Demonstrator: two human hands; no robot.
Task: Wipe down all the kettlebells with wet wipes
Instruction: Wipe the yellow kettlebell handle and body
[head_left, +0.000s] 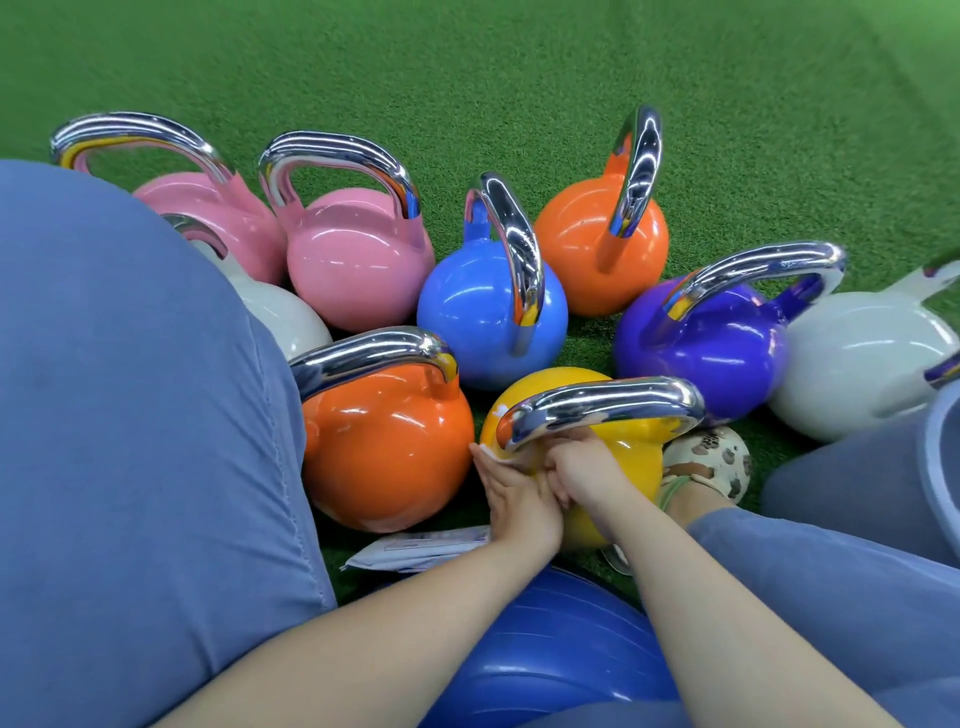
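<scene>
A yellow kettlebell (631, 457) with a chrome handle stands on the green turf right in front of me. My left hand (514, 499) holds a white wet wipe (491, 451) against the left foot of that handle. My right hand (582, 470) sits under the handle, fingers curled on the bell's neck. Around it stand an orange kettlebell (384, 452), a blue one (483, 317), a second orange one (587, 244), a purple one (717, 358), two pink ones (358, 265) (223, 218) and two white ones (857, 364) (288, 317).
A flat wet wipe pack (421, 550) lies on the turf beside my left wrist. A blue exercise ball (550, 654) is under my forearms. My knees in blue trousers (130, 415) flank the bells, and my patterned shoe (711, 460) touches the yellow one. Open turf (467, 78) lies beyond.
</scene>
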